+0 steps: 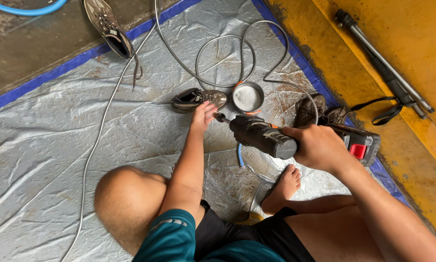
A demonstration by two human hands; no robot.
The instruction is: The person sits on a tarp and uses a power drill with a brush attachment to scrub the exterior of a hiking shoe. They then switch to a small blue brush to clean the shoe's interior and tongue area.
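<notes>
My right hand (318, 147) grips the handle of a black cordless spray gun (262, 137) with a red-and-black battery pack (359, 143), held level and pointing left. My left hand (202, 115) reaches forward with fingers at the gun's small nozzle tip (221, 118), just in front of a muddy brown shoe (197, 99) lying on its side on the silver tarp (58, 140). Whether the fingers pinch the nozzle or only touch it I cannot tell.
A small round metal tin (248, 97) sits beside the shoe. A grey hose (218, 58) loops across the tarp. Another shoe (107, 28) lies at the top left, a muddy pair (320, 112) at right. A tripod (383, 63) rests on the yellow floor. My bare foot (283, 188) is below the gun.
</notes>
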